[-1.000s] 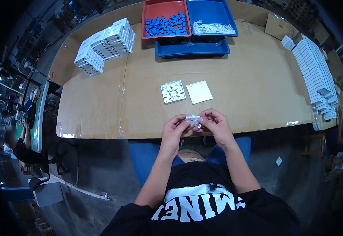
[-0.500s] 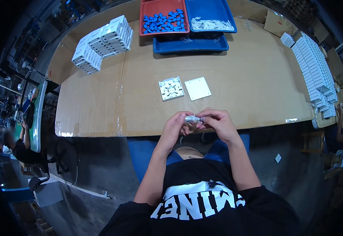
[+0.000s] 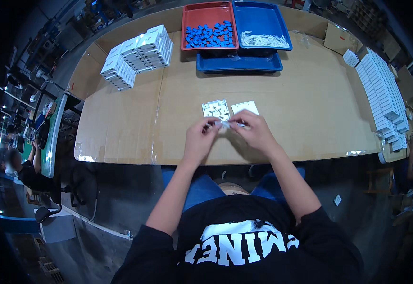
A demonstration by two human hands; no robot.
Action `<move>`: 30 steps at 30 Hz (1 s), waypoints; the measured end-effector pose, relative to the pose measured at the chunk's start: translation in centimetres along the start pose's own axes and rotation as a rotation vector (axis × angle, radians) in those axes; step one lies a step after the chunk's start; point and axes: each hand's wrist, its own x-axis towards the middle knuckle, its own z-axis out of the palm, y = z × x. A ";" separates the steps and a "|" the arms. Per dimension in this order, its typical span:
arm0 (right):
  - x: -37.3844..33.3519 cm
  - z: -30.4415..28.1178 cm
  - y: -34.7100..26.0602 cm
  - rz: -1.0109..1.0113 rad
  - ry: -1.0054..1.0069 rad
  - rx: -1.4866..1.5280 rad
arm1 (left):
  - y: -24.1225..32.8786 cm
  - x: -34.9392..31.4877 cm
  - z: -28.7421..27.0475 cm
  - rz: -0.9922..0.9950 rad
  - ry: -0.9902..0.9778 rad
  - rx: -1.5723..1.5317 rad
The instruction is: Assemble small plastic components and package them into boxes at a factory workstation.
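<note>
My left hand (image 3: 200,138) and my right hand (image 3: 254,133) meet over the table, fingertips pinched on a small pale, shiny packet (image 3: 225,124) that looks like crinkled clear plastic. Its contents are too small to make out. Just beyond my left fingers lies an open white square box base (image 3: 215,108) with molded parts inside; the packet and fingers reach its near edge. To its right rests a flat white square cover (image 3: 245,106), partly hidden behind my right hand.
A cardboard-covered table (image 3: 121,123) spreads before me. At the back stand a red tray (image 3: 208,13) of blue pieces and a blue tray (image 3: 261,21) of white pieces, above another blue tray (image 3: 239,64). White boxes are stacked left (image 3: 140,49) and right (image 3: 381,90). A person (image 3: 33,173) sits far left.
Both hands have moved forward from the table's near edge to the box base, carrying the packet. The view has shifted slightly, and my right hand now covers part of the cover.
</note>
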 end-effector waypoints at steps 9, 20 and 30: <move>7.1 3.0 5.9 -0.391 -0.009 -0.314 | -4.0 5.6 -2.9 0.418 0.126 0.531; 6.6 1.0 4.1 -0.418 -0.197 -0.498 | -3.7 4.7 -4.9 0.712 -0.169 0.690; 7.3 -0.3 2.3 -0.336 -0.372 -0.642 | -3.5 5.2 -4.4 0.657 -0.195 0.660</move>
